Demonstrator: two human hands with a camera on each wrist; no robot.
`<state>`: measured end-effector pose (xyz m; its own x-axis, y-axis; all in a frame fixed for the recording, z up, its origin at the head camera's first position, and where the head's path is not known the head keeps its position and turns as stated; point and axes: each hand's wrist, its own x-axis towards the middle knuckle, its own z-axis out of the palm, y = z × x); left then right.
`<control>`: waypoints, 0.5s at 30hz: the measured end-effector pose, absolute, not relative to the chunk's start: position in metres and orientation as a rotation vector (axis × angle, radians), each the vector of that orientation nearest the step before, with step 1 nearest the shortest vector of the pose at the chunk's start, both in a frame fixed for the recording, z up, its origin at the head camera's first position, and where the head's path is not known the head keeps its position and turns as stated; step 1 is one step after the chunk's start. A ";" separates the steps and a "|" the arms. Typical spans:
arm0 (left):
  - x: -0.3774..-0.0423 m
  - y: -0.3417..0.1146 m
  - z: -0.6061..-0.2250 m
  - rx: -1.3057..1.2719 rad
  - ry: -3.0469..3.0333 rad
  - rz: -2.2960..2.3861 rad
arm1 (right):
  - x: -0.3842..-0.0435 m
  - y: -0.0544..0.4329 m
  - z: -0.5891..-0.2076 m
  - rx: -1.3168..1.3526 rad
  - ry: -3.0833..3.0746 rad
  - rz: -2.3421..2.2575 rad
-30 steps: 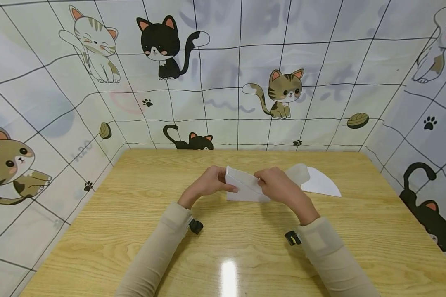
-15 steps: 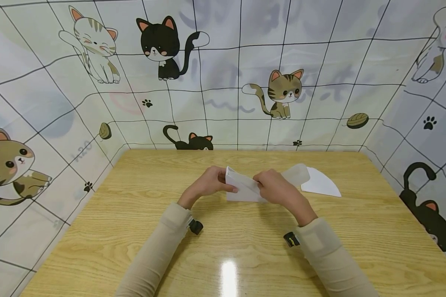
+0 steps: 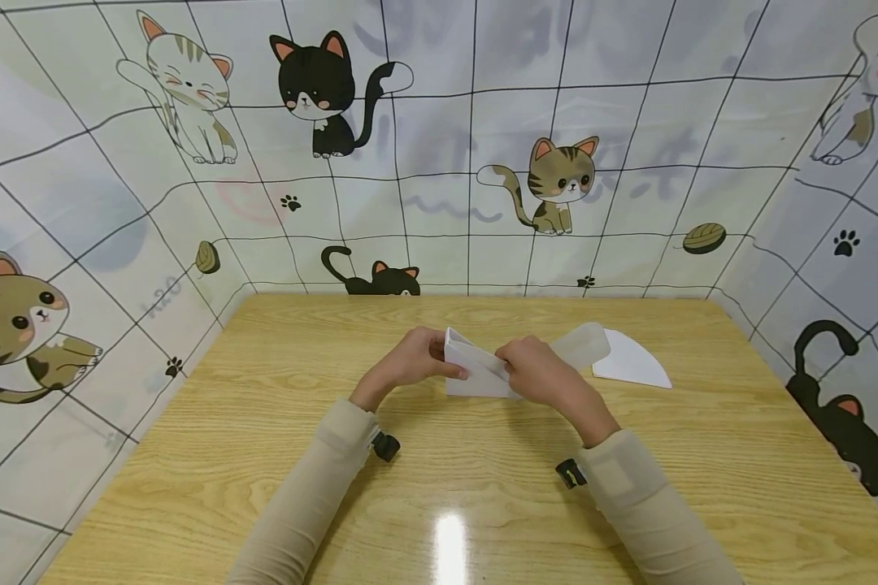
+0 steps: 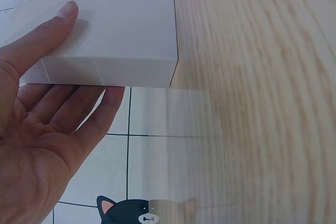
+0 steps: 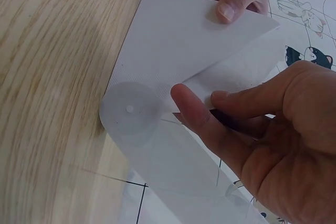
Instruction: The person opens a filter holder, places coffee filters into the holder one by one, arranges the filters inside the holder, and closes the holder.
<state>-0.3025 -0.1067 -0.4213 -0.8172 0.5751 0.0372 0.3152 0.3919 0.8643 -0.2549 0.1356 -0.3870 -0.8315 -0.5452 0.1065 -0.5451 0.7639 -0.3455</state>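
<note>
A flat white case [image 3: 471,380] stands on edge mid-table, its slanted top side showing a slot. My left hand [image 3: 415,356] grips its left end, the thumb on the near face and the fingers behind. In the right wrist view a round pivot [image 5: 129,109] joins the case to a pale translucent arm [image 5: 163,169]. My right hand [image 3: 544,370] has its thumb and index finger pinched together at the slot, close to the arm's inner edge. What lies between those fingertips is mostly hidden. The arm slants up to the right behind this hand.
A white fan-shaped piece [image 3: 635,360] lies flat on the wooden table [image 3: 483,487], just right of the arm's rounded end. Cat-printed sheets [image 3: 439,162] enclose the back and sides. Black wrist cameras [image 3: 385,446] sit below each hand.
My right hand has shifted slightly left and down along the case, and more of the slot and the arm shows. The left hand stays in place.
</note>
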 end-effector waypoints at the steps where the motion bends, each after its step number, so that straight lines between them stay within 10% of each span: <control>1: -0.303 -0.107 -0.421 0.783 2.385 1.392 | -0.255 0.135 -0.387 -0.911 2.947 -0.579; 15: -0.304 -0.107 -0.423 0.788 2.393 1.372 | -0.255 0.134 -0.389 -0.877 2.902 -0.591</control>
<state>-0.3038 -0.1066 -0.4226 -0.8149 0.5787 0.0332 0.3212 0.4030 0.8570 -0.2545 0.1335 -0.3889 -0.8373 -0.5436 0.0587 -0.5233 0.7656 -0.3742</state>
